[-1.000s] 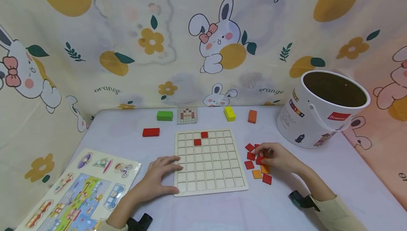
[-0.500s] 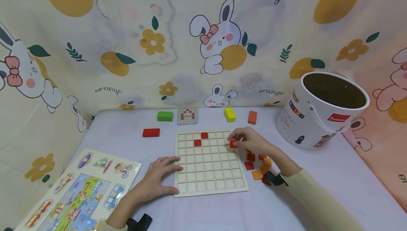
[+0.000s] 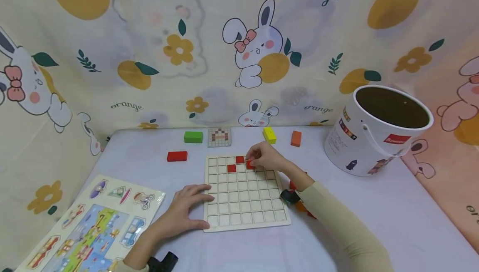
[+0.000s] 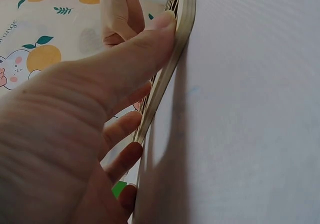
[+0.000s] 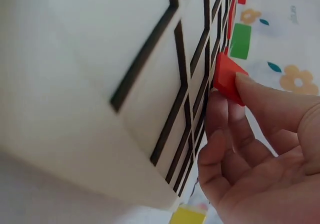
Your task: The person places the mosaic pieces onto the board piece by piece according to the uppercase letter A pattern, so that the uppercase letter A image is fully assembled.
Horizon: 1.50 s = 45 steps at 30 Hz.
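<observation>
Head view: a red tile [image 3: 249,165] is pinched in the grip of the right hand [image 3: 265,157] at the far rows of the board [image 3: 245,197]. The board's left edge is touched by the left hand [image 3: 187,209], its grip spread. Two more tiles [image 3: 231,168] are seated in the board. A bucket [image 3: 368,149] is seen right of the board, a card [image 3: 219,137] beyond it.
</observation>
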Motion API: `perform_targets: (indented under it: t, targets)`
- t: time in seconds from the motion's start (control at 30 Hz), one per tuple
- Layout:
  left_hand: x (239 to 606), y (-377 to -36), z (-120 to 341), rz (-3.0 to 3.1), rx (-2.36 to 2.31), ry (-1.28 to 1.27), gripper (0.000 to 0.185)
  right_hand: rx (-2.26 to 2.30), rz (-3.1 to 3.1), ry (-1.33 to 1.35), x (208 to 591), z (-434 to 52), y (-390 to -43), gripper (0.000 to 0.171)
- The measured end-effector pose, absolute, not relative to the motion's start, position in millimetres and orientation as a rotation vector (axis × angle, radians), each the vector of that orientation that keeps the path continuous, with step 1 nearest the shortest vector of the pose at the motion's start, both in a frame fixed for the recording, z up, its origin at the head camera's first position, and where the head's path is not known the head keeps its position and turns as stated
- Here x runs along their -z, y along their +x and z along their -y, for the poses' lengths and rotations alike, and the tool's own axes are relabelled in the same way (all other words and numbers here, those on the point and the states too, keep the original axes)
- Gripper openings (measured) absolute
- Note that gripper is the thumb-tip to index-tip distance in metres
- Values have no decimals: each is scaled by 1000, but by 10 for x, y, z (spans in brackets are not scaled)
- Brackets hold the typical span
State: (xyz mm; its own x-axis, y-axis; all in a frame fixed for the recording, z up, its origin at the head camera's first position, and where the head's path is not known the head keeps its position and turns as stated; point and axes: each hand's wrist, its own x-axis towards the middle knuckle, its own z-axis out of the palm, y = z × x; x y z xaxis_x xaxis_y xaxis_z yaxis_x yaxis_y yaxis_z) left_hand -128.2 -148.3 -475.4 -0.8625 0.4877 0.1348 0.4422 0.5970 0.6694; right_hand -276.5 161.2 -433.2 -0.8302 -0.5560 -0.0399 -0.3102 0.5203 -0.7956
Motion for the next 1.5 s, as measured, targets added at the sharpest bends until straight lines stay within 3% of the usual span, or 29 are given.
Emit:
perform_targets:
  t: [0.5,1.07,1.5]
  targets:
    - [4761,-1286,1478,-2744,-1141,801,62,1113,-2597,-693,4310,-1641,-2707,7]
    - [4790,-1291,1503,-2756,-1126,815,63,1079,-2597,-501,4277,-3099,-2291,32]
    - [4801,-1287,1498,-2753,-1141,827,62,1071,-2601,-544,4379,-3113,-2264,25]
